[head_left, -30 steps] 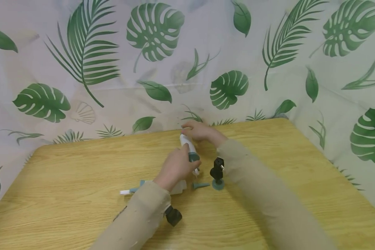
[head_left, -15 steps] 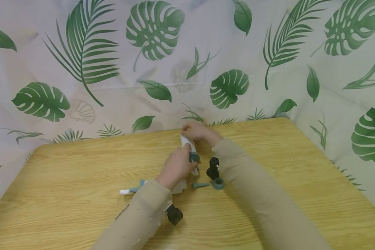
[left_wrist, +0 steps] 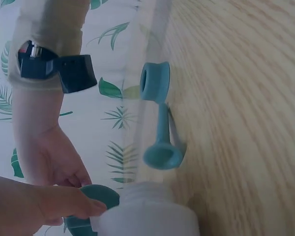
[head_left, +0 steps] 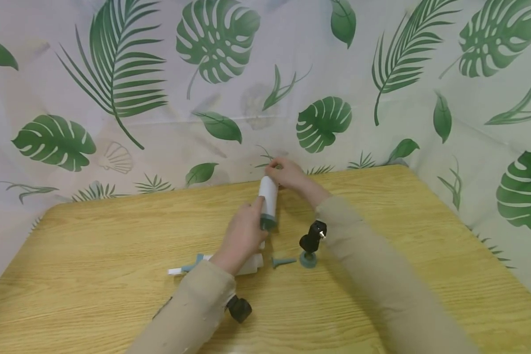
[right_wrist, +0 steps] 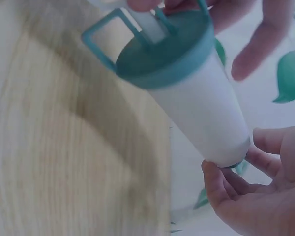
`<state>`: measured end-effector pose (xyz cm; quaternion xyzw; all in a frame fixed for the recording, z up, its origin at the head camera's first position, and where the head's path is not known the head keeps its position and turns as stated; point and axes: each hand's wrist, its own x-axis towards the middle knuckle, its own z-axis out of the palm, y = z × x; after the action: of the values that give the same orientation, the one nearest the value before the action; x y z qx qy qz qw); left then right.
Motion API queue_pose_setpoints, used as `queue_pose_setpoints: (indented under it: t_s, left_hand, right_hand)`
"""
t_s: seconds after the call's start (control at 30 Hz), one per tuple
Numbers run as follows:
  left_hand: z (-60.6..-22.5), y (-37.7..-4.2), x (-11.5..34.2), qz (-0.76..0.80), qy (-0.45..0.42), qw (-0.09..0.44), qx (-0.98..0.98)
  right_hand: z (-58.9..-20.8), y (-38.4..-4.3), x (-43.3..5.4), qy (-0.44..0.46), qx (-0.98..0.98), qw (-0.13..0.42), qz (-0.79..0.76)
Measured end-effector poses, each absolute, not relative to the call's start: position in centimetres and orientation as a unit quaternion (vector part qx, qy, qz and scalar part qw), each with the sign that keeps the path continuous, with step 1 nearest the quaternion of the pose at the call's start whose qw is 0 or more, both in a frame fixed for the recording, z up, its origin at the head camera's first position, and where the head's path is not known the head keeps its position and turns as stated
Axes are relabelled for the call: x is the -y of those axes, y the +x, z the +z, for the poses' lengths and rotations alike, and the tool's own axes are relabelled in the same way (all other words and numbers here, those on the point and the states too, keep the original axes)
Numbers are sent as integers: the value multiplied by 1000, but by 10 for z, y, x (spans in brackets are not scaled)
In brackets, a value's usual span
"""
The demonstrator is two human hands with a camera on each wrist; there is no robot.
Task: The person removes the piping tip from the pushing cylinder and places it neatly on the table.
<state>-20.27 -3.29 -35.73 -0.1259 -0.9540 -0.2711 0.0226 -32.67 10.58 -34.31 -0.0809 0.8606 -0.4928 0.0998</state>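
Where the white tube (head_left: 269, 195) ends farthest away, the right hand (head_left: 289, 175) pinches it.

Plunger tubes: two, one held white tube (head_left: 269, 194) and one lying white tube (head_left: 250, 266)
Teal end pieces: two, one held end piece (right_wrist: 172, 54) and one lying end piece (head_left: 199, 258)
Cone nozzles: one teal cone nozzle (left_wrist: 163, 140)
Rings: one teal ring (left_wrist: 159, 82)
Hands: two, one left hand (head_left: 242, 232) and one right hand (head_left: 288, 173)
Sleeves: two, one left sleeve (head_left: 190, 307) and one right sleeve (head_left: 387, 280)
Wrist cameras: two, one left camera (head_left: 239, 309) and one right camera (head_left: 313, 237)
Benches: one wood-grain bench (head_left: 106, 236)
Printed leaves: more than a dozen
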Motion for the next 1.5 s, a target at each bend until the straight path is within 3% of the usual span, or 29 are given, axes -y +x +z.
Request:
queue_pose_setpoints:
  t_s: [0.23, 0.7, 0.97, 1.5]
  left_hand:
    - [-354, -204, 46, -279, -138, 59, 949]
    - [-344, -208, 90, -271, -163, 103, 943]
    - [-346, -207, 105, -247, -196, 151, 937]
    - [-345, -204, 120, -180, -236, 135, 945]
  right_hand:
    - [-336, -320, -118, -88, -825, 85, -551]
    - [-334, -296, -142, -140, -779, 167, -588]
    - [-346, -280, -146, -161, -763, 178, -599]
    - [-364, -263, -129, -117, -706, 160, -680]
